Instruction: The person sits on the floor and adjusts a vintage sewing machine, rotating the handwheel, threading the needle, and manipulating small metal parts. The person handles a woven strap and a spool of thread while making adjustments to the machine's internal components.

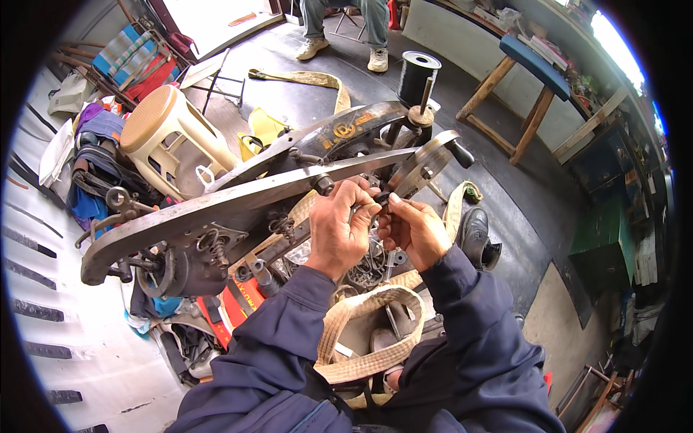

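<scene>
Both my hands are closed, fingertips together, beside the wheel end of an old hand-cranked sewing machine [238,191]. Between the fingertips is a small dark round part [381,197], mostly covered by fingers. My left hand [338,227] pinches it from the left, below the long metal arm and its bolt [323,185]. From the right, my right hand [419,229] grips it with thumb and forefinger, under the hand wheel [426,167] with its black crank handle [460,154]. A black thread spool [418,81] stands on the machine's far end. Coil springs [215,249] hang below the arm.
A looped beige webbing strap [375,364] lies by my lap. Black shoes [475,232] stand at the right. A beige plastic stool [177,141] and piled bags [101,130] are on the left. Farther off are a blue-topped wooden stool [534,65] and a seated person's legs [345,25].
</scene>
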{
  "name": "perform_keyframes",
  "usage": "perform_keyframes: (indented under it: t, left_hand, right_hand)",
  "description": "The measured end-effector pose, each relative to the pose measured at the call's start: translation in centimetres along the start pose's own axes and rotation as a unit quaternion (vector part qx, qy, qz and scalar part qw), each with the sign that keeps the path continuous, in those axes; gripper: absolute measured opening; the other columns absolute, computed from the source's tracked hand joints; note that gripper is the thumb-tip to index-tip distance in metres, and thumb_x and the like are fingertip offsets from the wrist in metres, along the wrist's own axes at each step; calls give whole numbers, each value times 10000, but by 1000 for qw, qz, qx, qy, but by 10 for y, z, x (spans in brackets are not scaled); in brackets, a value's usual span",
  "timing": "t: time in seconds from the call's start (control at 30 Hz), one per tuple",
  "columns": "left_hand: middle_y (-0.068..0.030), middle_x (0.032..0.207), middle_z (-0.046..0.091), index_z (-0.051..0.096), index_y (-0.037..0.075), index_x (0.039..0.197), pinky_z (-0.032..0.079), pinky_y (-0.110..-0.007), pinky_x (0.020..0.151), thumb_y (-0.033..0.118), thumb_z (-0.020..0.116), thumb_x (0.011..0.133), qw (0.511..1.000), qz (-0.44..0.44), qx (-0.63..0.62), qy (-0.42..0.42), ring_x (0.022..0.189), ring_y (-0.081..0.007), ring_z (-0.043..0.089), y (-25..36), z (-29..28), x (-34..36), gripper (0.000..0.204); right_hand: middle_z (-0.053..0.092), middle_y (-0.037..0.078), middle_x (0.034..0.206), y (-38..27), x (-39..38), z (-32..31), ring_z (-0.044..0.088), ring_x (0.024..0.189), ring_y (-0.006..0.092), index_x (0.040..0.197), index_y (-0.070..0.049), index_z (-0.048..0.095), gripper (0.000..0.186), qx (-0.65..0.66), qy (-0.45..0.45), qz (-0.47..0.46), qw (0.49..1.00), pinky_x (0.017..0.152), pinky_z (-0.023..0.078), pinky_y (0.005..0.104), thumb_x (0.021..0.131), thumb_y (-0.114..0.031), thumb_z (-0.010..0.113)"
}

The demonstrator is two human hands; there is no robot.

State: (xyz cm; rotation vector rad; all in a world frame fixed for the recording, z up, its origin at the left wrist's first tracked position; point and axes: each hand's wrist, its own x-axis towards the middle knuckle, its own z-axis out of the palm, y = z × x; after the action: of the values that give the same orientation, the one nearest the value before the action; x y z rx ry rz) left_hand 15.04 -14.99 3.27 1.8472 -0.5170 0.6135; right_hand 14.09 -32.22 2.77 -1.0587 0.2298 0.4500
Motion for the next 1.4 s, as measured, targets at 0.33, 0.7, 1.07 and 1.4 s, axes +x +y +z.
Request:
perform_keyframes:
  t: [0.33,0.7,1.07,1.4]
  left_hand:
    - [-129,1002,677,611,43,858,540,-369,791,-4,690,864,999,-35,-20,-9,939,-270,710,2,1,-4,92]
    - [-102,975,716,623,79,859,501,-415,784,48,709,818,999,2,43,-7,887,-324,652,-1,-1,-4,100]
    - [-77,953,572,553,75,901,470,-445,736,79,665,901,999,-27,-27,-1,912,-323,621,-14,9,-13,113]
    - [-62,946,595,552,61,931,509,-387,700,25,670,872,998,-40,-36,-38,903,-296,614,3,-7,-17,137]
  right_hand:
    - [651,33,773,0,2,-2,617,637,142,956,-28,662,332,51,-38,25,998,544,466,272,1037,-340,582]
    - [584,5,737,1,-3,15,535,563,108,964,-38,663,388,-65,30,-28,997,501,425,261,1064,-390,535]
    - [456,-89,652,10,2,17,406,479,37,841,-171,562,295,-82,80,-65,991,418,296,203,1070,-354,539]
    - [373,-73,637,26,-28,9,304,488,27,878,-97,524,352,-180,70,-154,969,438,249,204,1095,-372,483]
